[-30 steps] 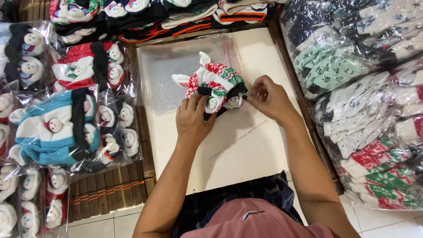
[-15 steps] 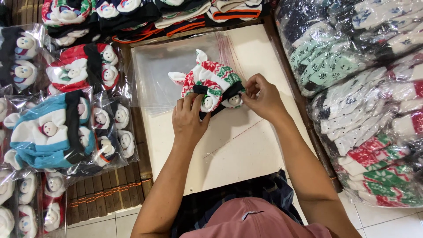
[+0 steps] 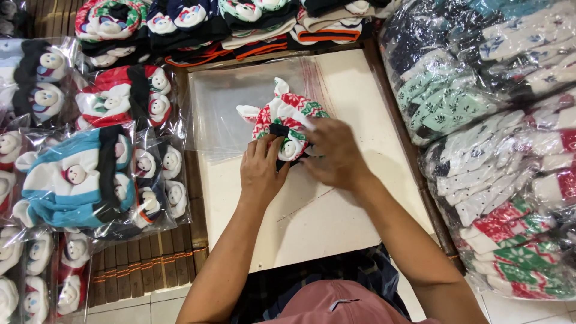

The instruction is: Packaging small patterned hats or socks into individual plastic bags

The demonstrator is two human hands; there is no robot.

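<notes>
A bundle of red, green and white patterned socks (image 3: 287, 114) with small snowman faces lies on a cream board (image 3: 354, 90). My left hand (image 3: 261, 169) presses its near left side, fingers on the snowman end. My right hand (image 3: 333, 153) covers its right side, fingers curled on the fabric. Under and behind the bundle lies a stack of clear plastic bags (image 3: 228, 111), with one end toward the top of the board.
Bagged snowman socks (image 3: 78, 180) are piled at the left, loose bundles (image 3: 180, 24) along the far edge, and large plastic packs of patterned socks (image 3: 498, 150) at the right. A slatted wooden surface (image 3: 144, 264) and white floor tiles lie near left.
Both hands slid the sock bundle leftward and slightly nearer on the board; the right hand moved from its right edge onto its top.
</notes>
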